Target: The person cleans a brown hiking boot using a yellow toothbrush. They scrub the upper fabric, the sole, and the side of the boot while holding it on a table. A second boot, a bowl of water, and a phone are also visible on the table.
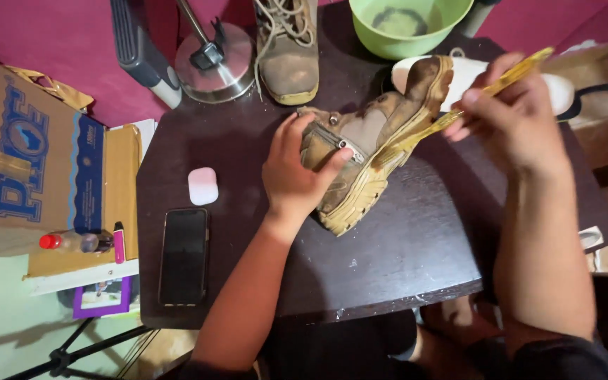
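Near the middle of the frame a worn tan boot (371,151) lay on its side on the dark table (402,246), its long axis running diagonally from the lugged sole tip at lower centre up to the heel end at upper right. The left hand (293,176) was clamped over the boot's upper from the left, thumb across the zipper side, pinning it down. The right hand (511,123) came in from the right and pinched a thin yellow tool (490,91) between thumb and fingers; the tool's axis slanted from upper right down to lower left, and its lower end met the seam where sole and upper join, so the working point lay just left of and below that grip. The right hand was the nearer one to that seam. Behind the heel lay a white insole-shaped piece (561,88), partly hidden, and a green bowl (409,24) stood at the top edge. A second boot (288,49) stood upright at upper centre beside a round metal base (212,67). At left, well apart from the hands, lay a black phone (184,255) and a small pale pink case (203,186), with a cardboard box (33,169) beyond the table's edge. Nothing stood between either hand and the boot.
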